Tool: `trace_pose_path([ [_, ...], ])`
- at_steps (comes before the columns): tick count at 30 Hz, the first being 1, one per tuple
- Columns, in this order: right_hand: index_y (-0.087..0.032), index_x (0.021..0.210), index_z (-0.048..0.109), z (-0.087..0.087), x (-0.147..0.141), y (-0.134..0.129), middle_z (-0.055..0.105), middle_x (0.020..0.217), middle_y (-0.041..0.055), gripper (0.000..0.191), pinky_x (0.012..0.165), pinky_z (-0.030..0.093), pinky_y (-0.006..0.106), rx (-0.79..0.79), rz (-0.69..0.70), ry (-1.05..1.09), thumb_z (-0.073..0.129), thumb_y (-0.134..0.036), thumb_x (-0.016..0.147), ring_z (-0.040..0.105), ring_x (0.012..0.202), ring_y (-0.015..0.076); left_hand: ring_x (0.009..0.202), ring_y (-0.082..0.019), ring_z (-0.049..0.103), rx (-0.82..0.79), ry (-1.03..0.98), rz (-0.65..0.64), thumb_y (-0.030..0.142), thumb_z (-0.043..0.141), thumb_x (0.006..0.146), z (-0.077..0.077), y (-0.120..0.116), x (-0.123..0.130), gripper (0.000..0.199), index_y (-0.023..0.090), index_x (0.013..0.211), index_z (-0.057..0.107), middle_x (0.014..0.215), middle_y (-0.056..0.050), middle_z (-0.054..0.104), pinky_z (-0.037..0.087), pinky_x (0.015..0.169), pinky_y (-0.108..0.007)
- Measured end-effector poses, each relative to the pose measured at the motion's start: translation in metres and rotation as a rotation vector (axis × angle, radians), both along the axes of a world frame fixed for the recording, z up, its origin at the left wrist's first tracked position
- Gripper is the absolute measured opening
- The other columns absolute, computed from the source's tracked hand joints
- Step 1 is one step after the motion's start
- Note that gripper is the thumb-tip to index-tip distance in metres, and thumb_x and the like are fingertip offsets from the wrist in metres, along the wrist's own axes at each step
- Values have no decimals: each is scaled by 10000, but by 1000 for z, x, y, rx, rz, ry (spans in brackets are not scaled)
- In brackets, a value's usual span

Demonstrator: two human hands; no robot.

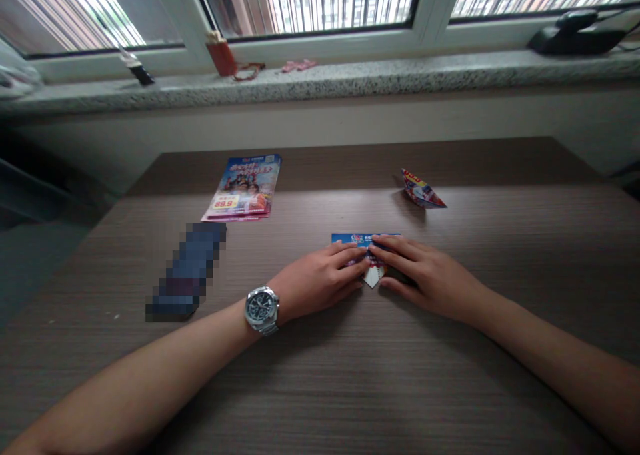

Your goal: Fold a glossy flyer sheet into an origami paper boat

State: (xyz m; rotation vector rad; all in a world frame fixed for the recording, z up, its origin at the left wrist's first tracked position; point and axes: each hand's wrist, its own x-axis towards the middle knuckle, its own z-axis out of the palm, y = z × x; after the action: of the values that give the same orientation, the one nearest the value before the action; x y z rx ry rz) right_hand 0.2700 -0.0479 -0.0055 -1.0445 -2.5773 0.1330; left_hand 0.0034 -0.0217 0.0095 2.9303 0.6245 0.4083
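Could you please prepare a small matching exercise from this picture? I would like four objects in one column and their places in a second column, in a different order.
Objects:
1. steel wristwatch
2. folded blue printed paper
3. stack of leaflets
4. small red container

Places:
A. on the granite window sill
B. under the fingers of the left hand and right hand
C. flat on the wood-grain table, away from the hands
D. around the left wrist

Right pairs: 1-D, 2-B, 3-C, 4-A

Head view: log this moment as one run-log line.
left hand: on folded printed paper | right hand: on same paper | nearby: folded paper piece, printed leaflet | surface: wood-grain table
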Motion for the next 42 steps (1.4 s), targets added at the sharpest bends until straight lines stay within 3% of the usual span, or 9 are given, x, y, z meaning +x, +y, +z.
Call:
trace_pose_path([
  [7, -142, 1455, 525, -4, 1, 1, 532, 1507, 190, 494, 1135, 457, 523, 9, -1, -12, 539, -367, 1016, 525, 1376, 317, 1384, -291, 508, -82, -15, -15, 396, 528, 1024, -4, 3, -2, 479, 139, 1428, 510, 1461, -172, 551, 425, 1187, -492],
  [22, -128, 1463, 517, -2, -2, -2, 505, 1534, 184, 519, 1157, 432, 522, 3, -23, -39, 515, -404, 1024, 485, 1413, 315, 1401, -299, 473, -94, -12, -6, 427, 537, 1011, -1, 0, -1, 513, 156, 1446, 514, 1462, -158, 546, 371, 1215, -510],
  [28, -141, 1449, 543, -1, -2, 1, 497, 1546, 163, 512, 1182, 398, 523, 41, -30, -82, 507, -428, 1026, 453, 1439, 305, 1312, -297, 544, -107, -14, 29, 493, 535, 1002, 3, -3, 0, 539, 172, 1435, 529, 1448, -130, 567, 471, 1117, -461],
  [34, -158, 1454, 550, 0, 0, 2, 440, 1586, 168, 523, 1194, 364, 540, 69, -51, -134, 515, -447, 1020, 377, 1484, 322, 1381, -305, 490, -123, -22, 22, 527, 506, 1009, 5, -2, -1, 575, 179, 1467, 496, 1461, -130, 559, 404, 1173, -486],
  [42, -193, 1441, 569, 2, 5, 3, 437, 1587, 169, 494, 1162, 404, 544, 87, -51, -110, 550, -425, 1005, 425, 1451, 336, 1402, -300, 461, -150, 14, 26, 536, 470, 1022, 5, -3, 0, 612, 168, 1510, 438, 1479, -145, 527, 407, 1183, -467],
])
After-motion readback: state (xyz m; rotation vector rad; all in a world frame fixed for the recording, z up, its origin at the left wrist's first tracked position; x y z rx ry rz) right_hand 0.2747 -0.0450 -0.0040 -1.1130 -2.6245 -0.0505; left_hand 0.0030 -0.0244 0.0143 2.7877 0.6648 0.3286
